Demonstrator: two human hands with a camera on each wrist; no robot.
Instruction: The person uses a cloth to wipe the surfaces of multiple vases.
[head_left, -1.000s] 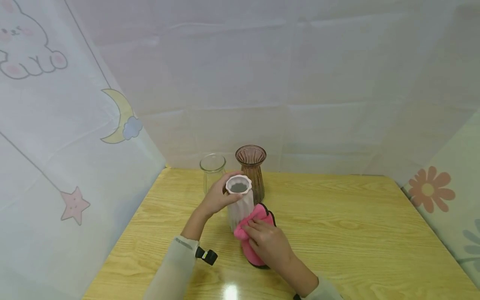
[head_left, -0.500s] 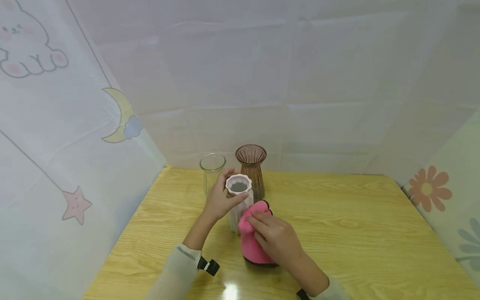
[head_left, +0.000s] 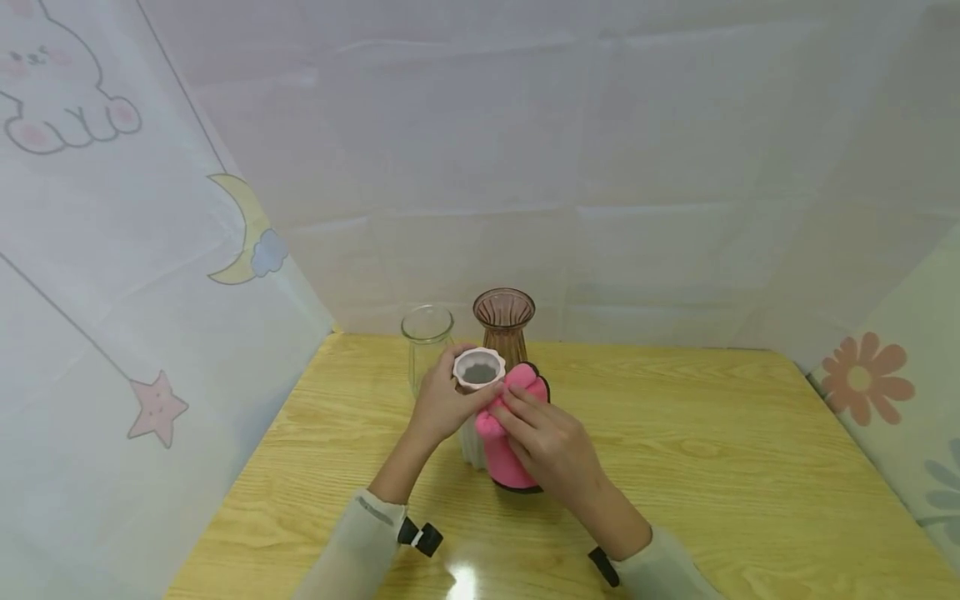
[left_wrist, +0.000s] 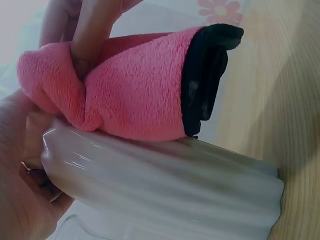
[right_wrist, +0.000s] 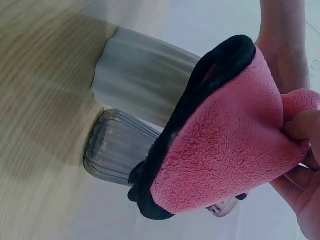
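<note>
A white fluted vase (head_left: pixel 473 446) stands upright on the table, its scalloped mouth facing up. My left hand (head_left: pixel 441 402) grips it just below the rim, thumb on the near side and fingers round the back. Bunched in my right hand (head_left: pixel 557 446) is a pink cloth (head_left: pixel 512 467) with a black edge, pressed against the upper right side of the vase. The left wrist view shows the folded cloth (left_wrist: pixel 140 90) lying along the glossy vase wall (left_wrist: pixel 170 180). In the right wrist view, thumb and fingers pinch the cloth (right_wrist: pixel 225 145), which hides part of the vase (right_wrist: pixel 142 75).
Close behind the white vase stand a clear glass vase (head_left: pixel 427 327) at the left and a purple-brown ribbed glass vase (head_left: pixel 504 310) at the right. The wooden table (head_left: pixel 697 450) meets a pale cloth backdrop (head_left: pixel 637 250) at the back and sides.
My right hand has moved the pink cloth up along the vase's side, from its lower part to near the rim. The left hand keeps its grip, and the vase stays in place.
</note>
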